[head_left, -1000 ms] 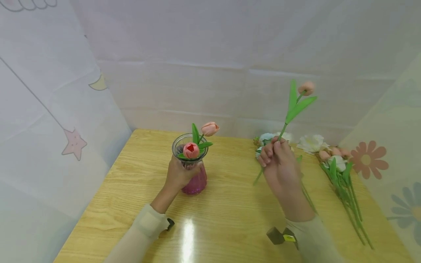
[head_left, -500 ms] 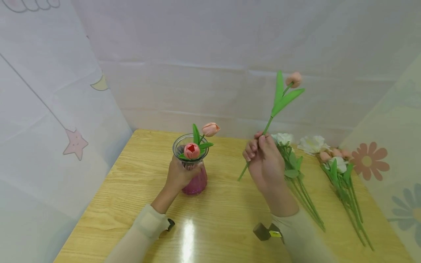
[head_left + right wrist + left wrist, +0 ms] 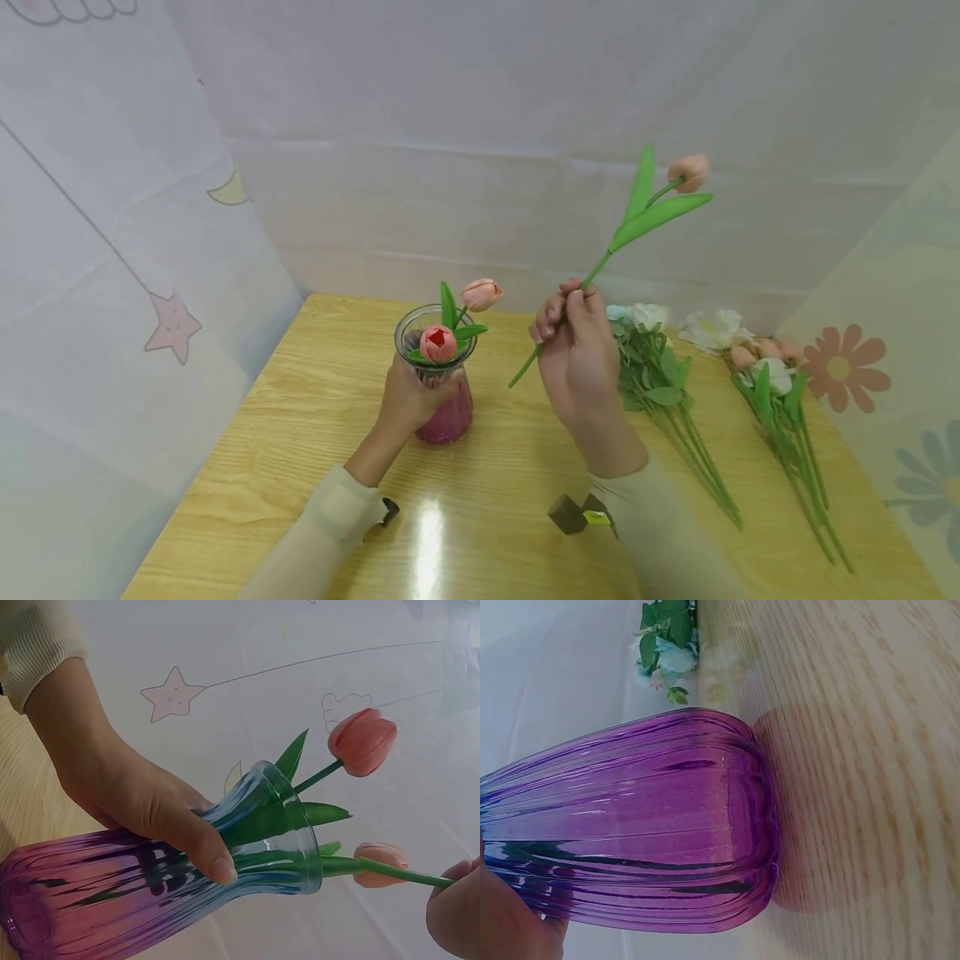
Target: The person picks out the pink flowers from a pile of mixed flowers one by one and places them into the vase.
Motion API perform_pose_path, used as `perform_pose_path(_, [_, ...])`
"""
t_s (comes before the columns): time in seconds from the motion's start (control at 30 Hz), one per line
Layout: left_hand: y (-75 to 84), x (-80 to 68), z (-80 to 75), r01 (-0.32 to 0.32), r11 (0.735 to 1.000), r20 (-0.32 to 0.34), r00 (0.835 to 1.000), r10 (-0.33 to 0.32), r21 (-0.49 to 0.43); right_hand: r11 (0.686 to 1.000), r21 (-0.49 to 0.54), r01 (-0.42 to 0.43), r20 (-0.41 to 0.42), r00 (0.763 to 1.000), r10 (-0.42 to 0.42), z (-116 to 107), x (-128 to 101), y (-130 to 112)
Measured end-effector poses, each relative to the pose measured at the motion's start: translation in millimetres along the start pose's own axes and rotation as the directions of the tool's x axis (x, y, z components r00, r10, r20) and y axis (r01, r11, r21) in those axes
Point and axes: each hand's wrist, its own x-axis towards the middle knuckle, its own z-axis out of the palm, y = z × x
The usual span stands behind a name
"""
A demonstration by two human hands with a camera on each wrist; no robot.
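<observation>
Now right hand [image 3: 573,346] pinches a tulip [image 3: 686,171] by its stem, tilted; left hand [image 3: 408,400] grips the vase [image 3: 442,417] on the table [image 3: 525,517].

The left hand [image 3: 408,400] covers the near side of the vase [image 3: 442,392] in the head view, so its fingers and much of the glass neck are hidden there. In the left wrist view only a sliver of that hand shows at the lower left corner, and the vase's mouth is cut off by the left edge. In the right wrist view the right hand [image 3: 454,911] is cut by the right and bottom edges, leaving just fingertips on the stem [image 3: 405,874]; the vase's base runs off the lower left. The far flowers [image 3: 757,354] overlap, too small to count.
</observation>
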Motion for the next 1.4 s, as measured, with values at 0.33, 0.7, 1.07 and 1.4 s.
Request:
perform_pose_path(0.33, [-1.3,0.1,0.1,0.021,1.0,0.0,1.0,-0.021,-0.024,0.997,-0.012,0.073,0.016,0.997,-0.073,16.1,11.4,19.1])
perform_pose_path(0.7, [-1.1,0.6,-0.1,0.044,0.998,0.007,0.999,-0.044,-0.036,0.987,-0.041,0.153,0.022,0.988,-0.153,28.0,22.5,33.2])
perform_pose_path(1.07, [-1.2,1.0,0.4,0.046,0.999,-0.002,0.999,-0.046,0.001,0.952,-0.214,0.219,0.125,0.973,-0.196,21.9,20.3,44.3])
perform_pose_path(1.4, [-0.1,1.5,0.0,0.056,0.998,-0.001,0.998,-0.056,0.022,0.778,-0.536,0.327,0.256,0.941,-0.219,14.8,11.5,50.4])
